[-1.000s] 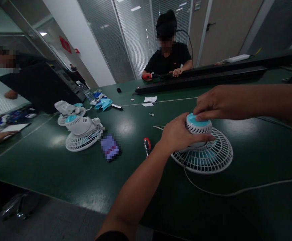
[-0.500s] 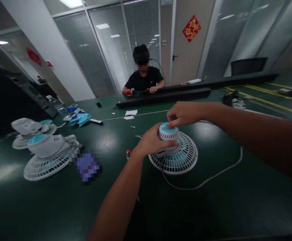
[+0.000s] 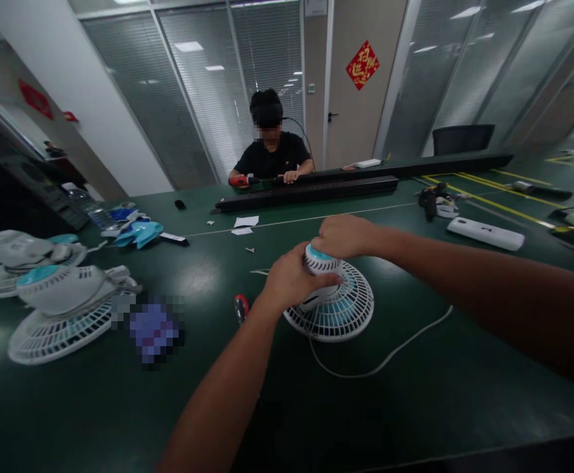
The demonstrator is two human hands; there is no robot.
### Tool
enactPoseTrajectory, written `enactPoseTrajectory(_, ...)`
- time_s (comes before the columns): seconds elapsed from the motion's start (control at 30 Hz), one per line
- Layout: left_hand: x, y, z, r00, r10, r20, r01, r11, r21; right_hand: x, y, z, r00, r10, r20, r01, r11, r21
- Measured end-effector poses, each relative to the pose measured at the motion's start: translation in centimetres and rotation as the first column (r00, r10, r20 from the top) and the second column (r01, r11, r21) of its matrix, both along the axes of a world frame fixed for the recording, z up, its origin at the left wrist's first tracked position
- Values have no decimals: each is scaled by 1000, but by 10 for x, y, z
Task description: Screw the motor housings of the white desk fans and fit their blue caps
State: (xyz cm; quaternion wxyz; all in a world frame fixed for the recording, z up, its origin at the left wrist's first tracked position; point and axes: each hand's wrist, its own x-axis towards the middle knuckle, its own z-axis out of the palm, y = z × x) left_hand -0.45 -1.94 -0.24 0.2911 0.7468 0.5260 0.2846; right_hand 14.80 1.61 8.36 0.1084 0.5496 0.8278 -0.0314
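A small white fan (image 3: 357, 303) lies grille-down on the green table, its motor housing pointing up and capped in light blue. My left hand (image 3: 294, 279) is wrapped round the side of that housing, thumb across the front. On top, my right hand (image 3: 343, 236) presses against the blue cap (image 3: 322, 253) with curled fingers; the fingertips are partly hidden, so whether it grips the cap's edge is unclear. The fan's white cord (image 3: 390, 358) curves over the table toward the right. A screwdriver with a red and black handle (image 3: 241, 307) lies beside my left forearm.
Two more fans (image 3: 53, 289) sit at the left, near a blurred purple item (image 3: 154, 332). Blue fan blades (image 3: 140, 233) and a bottle (image 3: 90, 205) lie behind. Across the table a person (image 3: 272, 154) holds a red power tool by long black bars (image 3: 311, 194). A white box (image 3: 485, 234) rests right.
The view has swung to the right, bringing the white box into sight. My right hand has turned and lowered over the blue cap, while my left still holds the housing.
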Motion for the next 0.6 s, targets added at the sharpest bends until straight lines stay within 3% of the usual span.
enactPoseTrajectory(0.3, -1, 1, 2, 1000, -4, -31, 5, 1000, 10, 1, 6, 12, 988, -76, -132, 47, 977, -209)
enactPoseTrajectory(0.47, -3, 2, 1, 999, -44, 9, 44, 998, 36, 9, 9, 22, 962, -189, -199, 138, 960, -242)
enactPoseTrajectory(0.6, -2, 1, 4, 999, -45, 9, 45, 999, 16, 11, 9, 23, 961, -201, -188, 145, 950, -276)
